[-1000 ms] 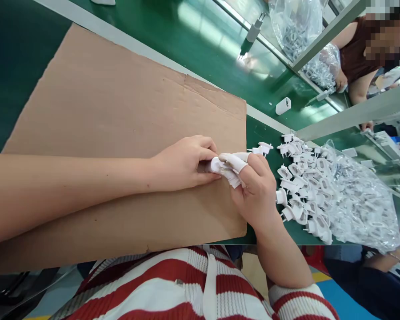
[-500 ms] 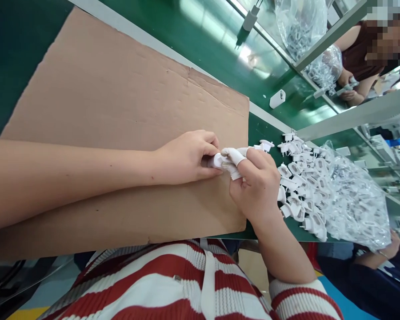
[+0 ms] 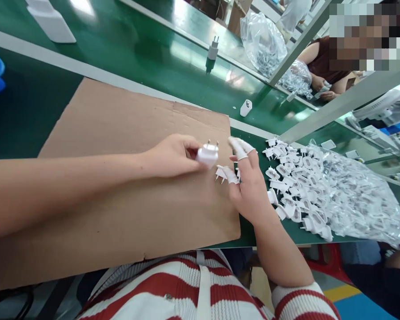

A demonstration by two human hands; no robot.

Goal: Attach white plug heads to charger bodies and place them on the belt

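My left hand (image 3: 175, 155) grips a white two-pin charger (image 3: 207, 155) above the cardboard, its pins pointing away from me; motion blurs it a little. To its right is my right hand (image 3: 251, 186), with white finger covers on the thumb and two fingers. Those fingers are spread apart from the thumb, and nothing shows gripped between them. By the thumb tip, at the cardboard's right edge, lies a small white plug piece (image 3: 221, 173) with two pins. Another piece beyond it is partly hidden by my fingers.
The cardboard sheet (image 3: 126, 213) covers much of the green bench. Right of it lie a heap of white plug pieces (image 3: 290, 178) and a clear plastic bag (image 3: 363, 191). White adapters (image 3: 246, 108) stand along the back. A co-worker's hands (image 3: 322, 86) hold something across the bench.
My hands have parted; before, both were together at a white piece. My left hand now shows the charger with its pins, and my right fingers have spread. The view has shifted leftward.
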